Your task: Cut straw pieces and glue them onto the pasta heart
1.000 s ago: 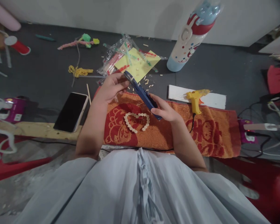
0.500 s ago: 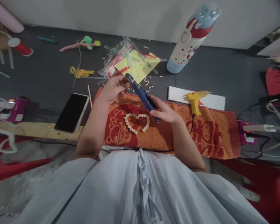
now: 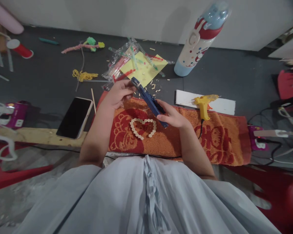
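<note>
A dark blue phone (image 3: 148,101) is held tilted above the towel, seen nearly edge-on. My left hand (image 3: 120,93) has its fingers curled at the phone's far left end. At the near right end, my right hand (image 3: 171,115) grips it between thumb and fingers. Below the phone lies a heart outline (image 3: 132,129) made of small pale pieces, with a gap at its bottom tip. It rests on an orange and red towel (image 3: 169,141). To the right, a yellow glue gun (image 3: 204,106) lies across a white strip (image 3: 224,106) and the towel.
A second phone (image 3: 74,117) lies left of my left forearm, beside a thin stick (image 3: 93,100). Behind are yellow paper (image 3: 148,73), plastic wrapping (image 3: 112,66) and scattered pale bits (image 3: 153,86). A tall bottle (image 3: 191,48) stands at the back right. Yellow yarn (image 3: 84,75) and a red spool (image 3: 21,49) lie left.
</note>
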Available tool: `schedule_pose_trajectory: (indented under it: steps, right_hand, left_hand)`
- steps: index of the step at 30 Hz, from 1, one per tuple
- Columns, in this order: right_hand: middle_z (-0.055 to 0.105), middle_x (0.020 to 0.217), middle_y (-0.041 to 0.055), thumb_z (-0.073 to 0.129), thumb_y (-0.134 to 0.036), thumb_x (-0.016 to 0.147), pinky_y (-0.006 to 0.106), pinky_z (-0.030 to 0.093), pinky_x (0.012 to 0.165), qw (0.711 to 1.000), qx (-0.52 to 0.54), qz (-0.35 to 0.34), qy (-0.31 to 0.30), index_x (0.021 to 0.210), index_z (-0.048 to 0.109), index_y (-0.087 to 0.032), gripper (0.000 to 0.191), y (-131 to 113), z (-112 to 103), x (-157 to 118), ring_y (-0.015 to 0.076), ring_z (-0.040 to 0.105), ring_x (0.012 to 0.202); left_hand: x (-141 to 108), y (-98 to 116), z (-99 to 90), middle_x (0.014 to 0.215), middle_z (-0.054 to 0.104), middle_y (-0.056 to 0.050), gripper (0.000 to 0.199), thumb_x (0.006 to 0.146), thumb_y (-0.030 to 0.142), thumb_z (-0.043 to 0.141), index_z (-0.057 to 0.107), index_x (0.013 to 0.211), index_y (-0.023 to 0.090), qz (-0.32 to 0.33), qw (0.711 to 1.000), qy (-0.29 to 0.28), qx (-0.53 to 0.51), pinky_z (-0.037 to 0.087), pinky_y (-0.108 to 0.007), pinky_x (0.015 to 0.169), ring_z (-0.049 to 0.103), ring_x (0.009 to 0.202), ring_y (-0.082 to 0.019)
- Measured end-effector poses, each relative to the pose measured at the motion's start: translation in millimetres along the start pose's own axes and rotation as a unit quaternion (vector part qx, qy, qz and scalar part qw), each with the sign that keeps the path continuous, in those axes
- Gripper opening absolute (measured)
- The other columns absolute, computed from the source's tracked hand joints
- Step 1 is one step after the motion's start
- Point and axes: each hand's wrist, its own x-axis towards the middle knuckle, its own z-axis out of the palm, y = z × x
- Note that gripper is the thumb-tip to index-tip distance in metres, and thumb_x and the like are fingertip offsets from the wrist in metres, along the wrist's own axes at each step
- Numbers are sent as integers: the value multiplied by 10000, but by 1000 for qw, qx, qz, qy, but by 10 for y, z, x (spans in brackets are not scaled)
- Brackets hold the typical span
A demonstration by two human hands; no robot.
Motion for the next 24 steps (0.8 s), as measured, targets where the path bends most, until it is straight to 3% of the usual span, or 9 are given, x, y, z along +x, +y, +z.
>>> schedule_pose_trajectory:
  steps: [11,24]
  right_hand:
    - [540,1382,130,548,-707,774,477,369,1093,999,20,-24,18,1394,451,-181,819,3,6,8,332,500,1268]
    - [545,1374,119,556,-700,771,472,367,1093,999,23,-22,22,1397,456,-194,812,54,6,12,322,502,1261]
  left_hand:
    - [-39,48,10,593,506,28,73,771,202,602,604,821,148,-17,995,15,94,278,-156,387,442,434,-34]
    - [-31,18,-2,678,585,-5,136,816,235,587,622,910,142,-22,993,12,113,315,-144,402,463,467,-33]
